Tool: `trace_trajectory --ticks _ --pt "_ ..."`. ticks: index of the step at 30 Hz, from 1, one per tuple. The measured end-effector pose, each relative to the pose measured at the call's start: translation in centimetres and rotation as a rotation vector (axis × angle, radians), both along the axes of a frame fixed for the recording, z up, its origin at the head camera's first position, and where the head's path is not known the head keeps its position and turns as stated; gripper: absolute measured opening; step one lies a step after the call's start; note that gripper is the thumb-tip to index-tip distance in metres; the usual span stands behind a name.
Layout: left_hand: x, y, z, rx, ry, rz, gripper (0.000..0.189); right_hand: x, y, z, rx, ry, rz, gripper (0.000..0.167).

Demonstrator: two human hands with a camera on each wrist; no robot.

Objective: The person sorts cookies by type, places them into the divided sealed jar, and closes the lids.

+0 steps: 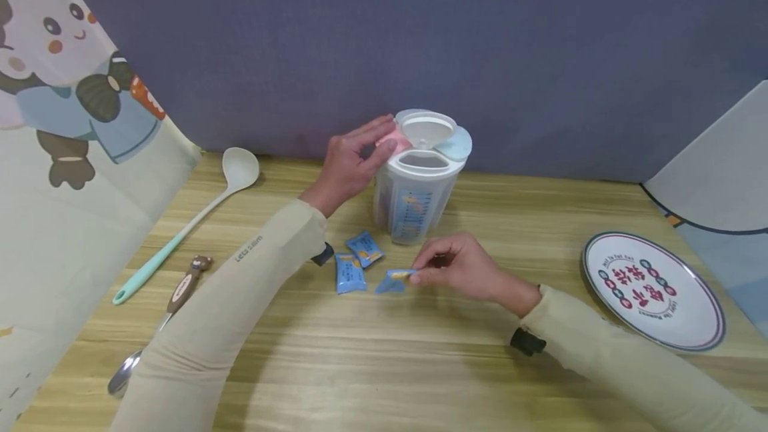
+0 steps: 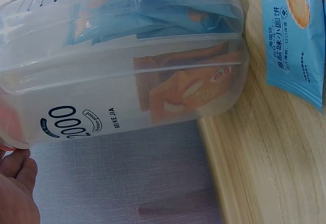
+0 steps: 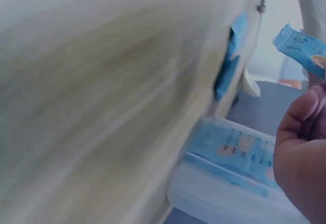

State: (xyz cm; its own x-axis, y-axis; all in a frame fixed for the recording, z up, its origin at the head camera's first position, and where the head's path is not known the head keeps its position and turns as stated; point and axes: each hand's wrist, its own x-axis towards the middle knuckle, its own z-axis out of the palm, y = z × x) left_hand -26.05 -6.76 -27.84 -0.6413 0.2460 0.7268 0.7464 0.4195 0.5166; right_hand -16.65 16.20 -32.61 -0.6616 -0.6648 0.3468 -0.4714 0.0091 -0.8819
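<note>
A clear plastic storage container (image 1: 414, 209) with a multi-flap lid stands near the back of the table. Its white flap (image 1: 427, 130) is raised above an opening; the pink flap (image 1: 396, 145) and pale blue flap (image 1: 454, 145) lie down. My left hand (image 1: 354, 160) rests on the lid's left side at the pink flap, fingers extended. Between thumb and fingers, my right hand (image 1: 459, 265) pinches a small blue snack packet (image 3: 301, 48), just above the table in front of the container. Two more blue snack packets (image 1: 351, 273) (image 1: 365, 249) lie left of it.
Through the container wall show blue packets (image 2: 168, 18) and orange packets (image 2: 188, 89). A ladle (image 1: 198, 219) and a bear-handled spoon (image 1: 183, 292) lie at left. At right is a white plate (image 1: 690, 305). A grey-blue fabric panel (image 1: 384, 39) rises behind the table.
</note>
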Motion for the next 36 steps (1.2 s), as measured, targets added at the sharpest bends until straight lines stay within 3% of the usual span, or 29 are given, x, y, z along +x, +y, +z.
trace_trajectory --ticks 6,13,18,23,29,36 --pt "0.1 -0.3 -0.1 0.008 0.027 -0.003 0.035 0.0 0.5 1.5 0.007 -0.041 -0.099 0.007" --pt "0.2 -0.4 -0.1 0.014 0.021 -0.01 0.035 -0.1 1.1 3.1 -0.018 -0.006 -0.16 0.004" --pt "0.3 -0.5 -0.1 0.017 0.021 -0.013 0.035 -0.5 1.4 4.8 -0.134 0.081 -0.187 0.006" --pt "0.5 -0.7 -0.1 0.011 0.014 -0.011 0.035 -1.2 1.6 6.7 -0.23 0.126 -0.271 0.007" --pt "0.7 -0.7 -0.1 0.014 0.003 -0.022 0.035 -1.8 1.9 8.3 -0.273 0.14 -0.401 0.011" --pt "0.8 -0.7 -0.1 0.018 0.021 -0.034 0.035 -2.1 2.0 9.6 -0.351 0.133 -0.47 0.012"
